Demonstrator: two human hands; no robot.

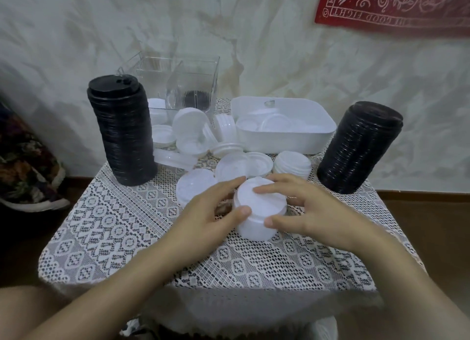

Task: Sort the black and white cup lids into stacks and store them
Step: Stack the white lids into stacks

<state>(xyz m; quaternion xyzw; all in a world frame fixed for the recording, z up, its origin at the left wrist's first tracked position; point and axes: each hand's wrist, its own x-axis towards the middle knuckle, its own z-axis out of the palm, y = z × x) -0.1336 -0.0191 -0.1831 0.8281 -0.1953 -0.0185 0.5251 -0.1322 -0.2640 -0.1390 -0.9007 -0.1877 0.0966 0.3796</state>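
Looking down, I see the lace-covered table (122, 240), its cloth hanging over the near edge and both near corners; the widest open room is the bare lace between my view's hands and that near edge. A tall stack of black lids (122, 133) stands near the left edge, and a second black stack (358, 149) leans near the right edge, so the working lane runs between them. At the back right sits a white tub (284, 138) holding several loose white lids. Left of it a clear box (188, 85) stands against the wall, with something dark and ribbed at its bottom; I cannot tell what. Loose white lids (193, 136) lie scattered in front of both containers, with a short white pile (292, 165) near the tub. In the middle, the white lid stack (256, 212) rests on the cloth. The left hand (206, 212) curls round its left side, thumb on the front wall. The right hand (312, 212) grips it too, forefinger on top, thumb pressing the front.
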